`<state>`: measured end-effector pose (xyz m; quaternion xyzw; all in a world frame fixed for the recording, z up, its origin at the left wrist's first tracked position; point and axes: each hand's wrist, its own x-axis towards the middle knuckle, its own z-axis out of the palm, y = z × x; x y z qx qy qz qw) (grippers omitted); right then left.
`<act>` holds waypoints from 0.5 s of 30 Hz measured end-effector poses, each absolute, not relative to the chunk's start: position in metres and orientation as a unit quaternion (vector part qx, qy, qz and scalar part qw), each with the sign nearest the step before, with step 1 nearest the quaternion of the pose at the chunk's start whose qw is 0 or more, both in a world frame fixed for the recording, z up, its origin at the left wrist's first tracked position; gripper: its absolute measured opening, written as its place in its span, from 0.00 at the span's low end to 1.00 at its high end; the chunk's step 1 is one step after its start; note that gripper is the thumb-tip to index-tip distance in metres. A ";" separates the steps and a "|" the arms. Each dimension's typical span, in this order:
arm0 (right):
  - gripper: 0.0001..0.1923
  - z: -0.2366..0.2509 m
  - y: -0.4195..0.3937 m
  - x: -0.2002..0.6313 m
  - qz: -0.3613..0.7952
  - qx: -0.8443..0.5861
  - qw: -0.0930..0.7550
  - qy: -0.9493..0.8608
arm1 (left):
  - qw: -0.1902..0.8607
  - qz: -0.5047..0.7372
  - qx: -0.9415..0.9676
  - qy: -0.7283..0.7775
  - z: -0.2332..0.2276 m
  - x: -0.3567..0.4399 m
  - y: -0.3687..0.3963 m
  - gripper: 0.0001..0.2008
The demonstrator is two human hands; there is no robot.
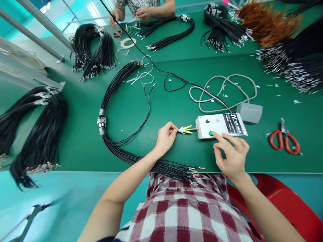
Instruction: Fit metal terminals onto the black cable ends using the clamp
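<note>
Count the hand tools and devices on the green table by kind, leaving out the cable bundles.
Red-handled scissors: 2 (near, far)
White control box: 1
Grey foot pedal: 1
Tape roll: 1
Total: 5

One head-worn view, looking forward and steeply down from where we sit.

We have only this single camera, so no second view overlaps it. It faces down over the green bench (75, 148), close enough that our checked shirt (186, 215) fills the bottom centre of the frame and our forearms run up from the lower edge. Our hands sit near, the left hand (165, 137) at centre and the right hand (233, 154) just right of it. The wide lens bends the bench edges, and a co-worker's hands (143, 13) at the top centre mark the far side.
</note>
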<state>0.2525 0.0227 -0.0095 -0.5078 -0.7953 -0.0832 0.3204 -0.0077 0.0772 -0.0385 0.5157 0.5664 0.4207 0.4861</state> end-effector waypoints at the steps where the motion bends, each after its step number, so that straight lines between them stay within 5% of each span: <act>1: 0.09 -0.014 0.021 0.252 -0.093 -0.508 0.317 -0.796 | 0.485 0.419 0.516 0.568 -0.038 -0.008 0.077 0.06; 11: 0.14 -0.024 0.026 0.252 -0.113 -0.495 0.356 -0.784 | 0.459 0.459 0.489 0.583 -0.037 -0.037 0.083 0.07; 15: 0.15 -0.025 0.011 0.247 -0.042 -0.467 0.394 -0.790 | 0.188 0.538 0.461 0.680 -0.010 -0.112 0.127 0.04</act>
